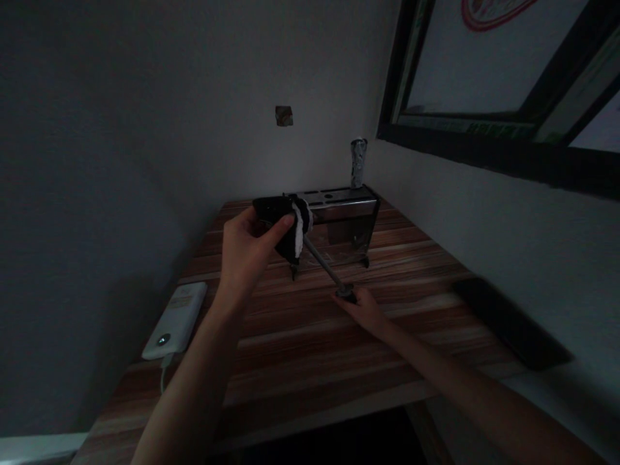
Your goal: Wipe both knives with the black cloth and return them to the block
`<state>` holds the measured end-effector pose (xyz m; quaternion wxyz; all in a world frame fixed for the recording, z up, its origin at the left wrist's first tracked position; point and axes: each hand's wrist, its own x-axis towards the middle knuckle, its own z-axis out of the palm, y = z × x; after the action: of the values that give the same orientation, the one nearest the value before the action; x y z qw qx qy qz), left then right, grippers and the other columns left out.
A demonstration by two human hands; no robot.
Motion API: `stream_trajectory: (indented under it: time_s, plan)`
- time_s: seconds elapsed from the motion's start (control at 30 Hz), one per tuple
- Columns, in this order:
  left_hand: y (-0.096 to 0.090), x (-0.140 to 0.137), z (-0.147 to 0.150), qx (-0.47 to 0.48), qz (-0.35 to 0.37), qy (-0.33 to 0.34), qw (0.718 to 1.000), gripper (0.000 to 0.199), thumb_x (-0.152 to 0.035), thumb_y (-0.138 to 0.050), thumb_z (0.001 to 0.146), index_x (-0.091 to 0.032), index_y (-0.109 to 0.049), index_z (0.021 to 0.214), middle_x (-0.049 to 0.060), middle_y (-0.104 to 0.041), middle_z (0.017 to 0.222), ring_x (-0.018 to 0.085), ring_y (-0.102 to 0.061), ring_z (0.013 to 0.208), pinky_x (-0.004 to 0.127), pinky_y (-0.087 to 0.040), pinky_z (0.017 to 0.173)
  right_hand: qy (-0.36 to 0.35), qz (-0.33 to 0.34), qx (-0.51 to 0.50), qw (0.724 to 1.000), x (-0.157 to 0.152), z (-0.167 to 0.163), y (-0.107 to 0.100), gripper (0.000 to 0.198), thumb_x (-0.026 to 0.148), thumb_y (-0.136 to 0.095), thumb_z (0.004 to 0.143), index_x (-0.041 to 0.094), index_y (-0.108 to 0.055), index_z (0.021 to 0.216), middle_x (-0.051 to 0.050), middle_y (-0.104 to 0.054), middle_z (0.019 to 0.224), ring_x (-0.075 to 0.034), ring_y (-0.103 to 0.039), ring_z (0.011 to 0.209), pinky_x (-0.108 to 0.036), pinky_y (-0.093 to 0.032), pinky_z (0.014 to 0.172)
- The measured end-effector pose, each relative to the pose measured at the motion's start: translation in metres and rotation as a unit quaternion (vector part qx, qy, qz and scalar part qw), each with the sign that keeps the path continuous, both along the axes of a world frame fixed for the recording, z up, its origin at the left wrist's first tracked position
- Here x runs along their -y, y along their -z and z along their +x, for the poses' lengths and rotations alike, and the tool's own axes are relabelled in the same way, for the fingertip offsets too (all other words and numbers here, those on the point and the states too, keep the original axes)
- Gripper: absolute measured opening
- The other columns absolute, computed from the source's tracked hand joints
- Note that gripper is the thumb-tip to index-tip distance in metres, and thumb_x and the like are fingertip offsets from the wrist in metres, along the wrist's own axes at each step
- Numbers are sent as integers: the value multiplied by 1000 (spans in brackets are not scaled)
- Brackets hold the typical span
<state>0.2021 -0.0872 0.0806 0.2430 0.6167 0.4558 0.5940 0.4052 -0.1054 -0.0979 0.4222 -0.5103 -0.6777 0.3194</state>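
The thin metal rod [323,263] runs on a slant between the two hands: its upper end sits at the left hand [245,253], its lower end at the right hand [364,309], so the long axis drops from up-left and farther away to down-right and nearer the person. The left hand is raised off the tabletop [310,342] and closed around a black-and-white cloth [298,234] bunched around the rod's top, thumb pressed on the cloth. The right hand is low, just above or on the wood, fingers pinched around the rod's dark base [347,292]; how tightly they close is hard to tell in the dim light. Just beyond both hands stands a metal knife rack [346,216] with slots on top. Well to the left of the left hand lies a white power bank [177,320]; well to the right of the right hand lies a dark flat object [511,323].
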Motion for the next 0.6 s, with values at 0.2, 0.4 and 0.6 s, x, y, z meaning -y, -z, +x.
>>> stream_trajectory:
  time_s: [0.2, 0.4, 0.6]
  plan:
    - [5, 2, 10, -17, -23, 34, 999, 33, -37, -70, 65, -13, -67, 88, 5, -70, 86, 18, -65, 78, 26, -52, 67, -2, -6, -13, 1000, 2, 0, -3, 32, 44, -56, 76, 17, -59, 60, 1, -54, 57, -14, -50, 57, -24, -38, 55]
    - [16, 2, 24, -66, -40, 73, 994, 28, -34, -67, 68, -13, -67, 87, 5, -70, 82, 17, -64, 73, 25, -50, 63, -3, -14, -35, 999, 2, -1, -8, 29, 42, -55, 75, 16, -59, 63, 0, -53, 57, -13, -50, 55, -24, -38, 55]
    - [31, 1, 36, -129, -62, 128, 981, 25, -33, -66, 70, -14, -67, 87, 4, -70, 80, 17, -63, 71, 25, -49, 60, 1, -24, -42, 999, 3, 1, -7, 30, 43, -55, 77, 17, -57, 62, 1, -50, 53, -13, -48, 53, -22, -35, 49]
